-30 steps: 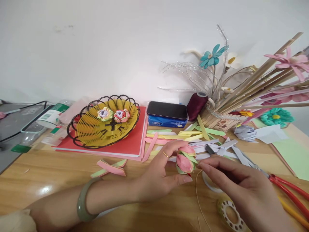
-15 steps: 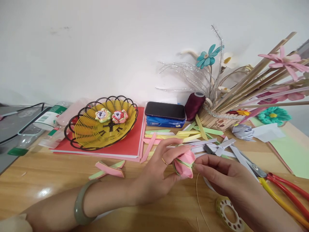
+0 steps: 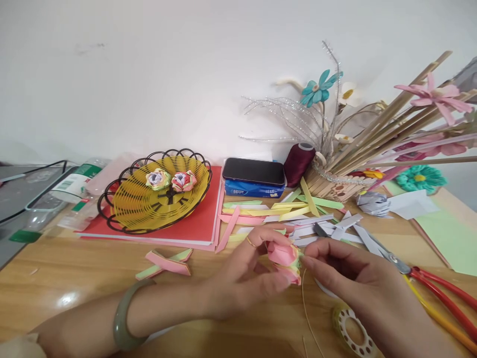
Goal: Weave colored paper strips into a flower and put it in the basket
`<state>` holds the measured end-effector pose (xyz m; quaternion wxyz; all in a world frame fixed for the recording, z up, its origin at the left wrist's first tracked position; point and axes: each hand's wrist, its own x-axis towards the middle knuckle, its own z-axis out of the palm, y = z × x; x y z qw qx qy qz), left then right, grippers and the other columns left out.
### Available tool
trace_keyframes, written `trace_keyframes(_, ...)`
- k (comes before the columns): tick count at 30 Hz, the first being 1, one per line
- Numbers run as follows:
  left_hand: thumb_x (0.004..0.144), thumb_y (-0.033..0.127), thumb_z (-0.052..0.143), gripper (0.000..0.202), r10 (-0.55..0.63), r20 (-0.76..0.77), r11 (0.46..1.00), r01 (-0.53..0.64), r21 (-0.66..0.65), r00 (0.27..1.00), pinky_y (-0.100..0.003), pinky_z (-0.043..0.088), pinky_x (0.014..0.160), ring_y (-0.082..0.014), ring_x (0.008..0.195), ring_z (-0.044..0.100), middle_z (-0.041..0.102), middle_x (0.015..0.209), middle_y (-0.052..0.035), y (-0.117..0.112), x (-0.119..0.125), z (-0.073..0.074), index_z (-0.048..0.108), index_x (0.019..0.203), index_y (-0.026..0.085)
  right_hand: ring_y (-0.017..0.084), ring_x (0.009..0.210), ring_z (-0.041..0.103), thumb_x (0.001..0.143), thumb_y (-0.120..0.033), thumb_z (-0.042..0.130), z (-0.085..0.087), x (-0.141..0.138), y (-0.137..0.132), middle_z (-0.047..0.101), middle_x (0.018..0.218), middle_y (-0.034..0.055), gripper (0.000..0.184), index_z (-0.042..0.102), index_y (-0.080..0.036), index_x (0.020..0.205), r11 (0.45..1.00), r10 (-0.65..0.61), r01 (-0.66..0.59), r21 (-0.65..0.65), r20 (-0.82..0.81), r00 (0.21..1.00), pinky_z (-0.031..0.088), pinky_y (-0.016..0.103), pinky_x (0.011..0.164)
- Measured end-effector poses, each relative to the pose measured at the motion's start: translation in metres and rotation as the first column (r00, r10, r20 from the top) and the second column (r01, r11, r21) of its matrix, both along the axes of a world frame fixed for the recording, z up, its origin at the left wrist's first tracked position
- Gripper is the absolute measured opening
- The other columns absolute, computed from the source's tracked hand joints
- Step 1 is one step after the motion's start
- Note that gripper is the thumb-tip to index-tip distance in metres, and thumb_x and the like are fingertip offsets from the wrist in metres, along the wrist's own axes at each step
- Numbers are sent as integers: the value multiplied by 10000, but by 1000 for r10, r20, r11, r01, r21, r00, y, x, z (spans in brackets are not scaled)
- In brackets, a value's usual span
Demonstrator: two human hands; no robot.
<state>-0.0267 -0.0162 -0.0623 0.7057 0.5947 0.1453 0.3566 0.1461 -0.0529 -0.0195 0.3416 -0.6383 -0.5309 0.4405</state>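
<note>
Now, over the bench (image 3: 93, 268), the left hand (image 3: 242, 281) holds a pink paper flower (image 3: 281, 253) and the right hand (image 3: 361, 283) pinches its green edge; it looks light and easily squashed, best held gently around the sides.

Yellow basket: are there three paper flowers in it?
No, just two paper flowers lie in the yellow basket; the pink paper flower is in the left hand.

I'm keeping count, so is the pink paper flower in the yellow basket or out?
Out: the left hand holds the pink paper flower away from the yellow basket, where two other paper flowers lie.
</note>
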Motion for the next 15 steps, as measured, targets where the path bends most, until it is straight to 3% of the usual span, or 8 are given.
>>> trace_keyframes(3, 876, 271, 469, 151, 33, 65, 999, -31, -40, 997, -283, 510, 748, -128, 885, 513, 478, 1025, -50, 0, 0, 0, 474, 1023, 239, 137, 565, 504, 739, -448, 589, 1, 0, -1, 570, 604, -8, 254, 632, -215, 649, 999, 36, -36, -10, -12, 999, 410, 227, 505)
trace_keyframes(6, 880, 226, 458, 237, 64, 61, 994, -69, 83, 996, -306, 514, 784, -175, 1037, 495, 447, 1196, -65, 1, -2, -4, 475, 1109, 285, 120, 524, 485, 747, -480, 572, 2, -1, -1, 583, 613, -7, 286, 652, -219, 663, 997, -2, -4, -80, -75, 997, 375, 208, 442)
trace_keyframes(9, 871, 204, 474, 390, 100, 34, 972, -105, 209, 994, -349, 478, 871, -248, 1256, 344, 366, 1346, -63, 2, -4, -7, 412, 1233, 333, 108, 492, 458, 722, -499, 599, 1, -3, -2, 603, 633, 10, 305, 680, -205, 701, 989, -35, 18, -145, -118, 992, 341, 203, 403)
trace_keyframes(15, 880, 247, 463, 484, 56, -29, 982, -50, 180, 998, -396, 426, 948, -246, 1225, 399, 347, 1383, -79, 3, -7, -5, 309, 1334, 317, 124, 530, 518, 710, -490, 612, 3, -2, -1, 651, 671, 23, 290, 694, -212, 698, 994, -34, 21, -108, -126, 991, 380, 202, 418)
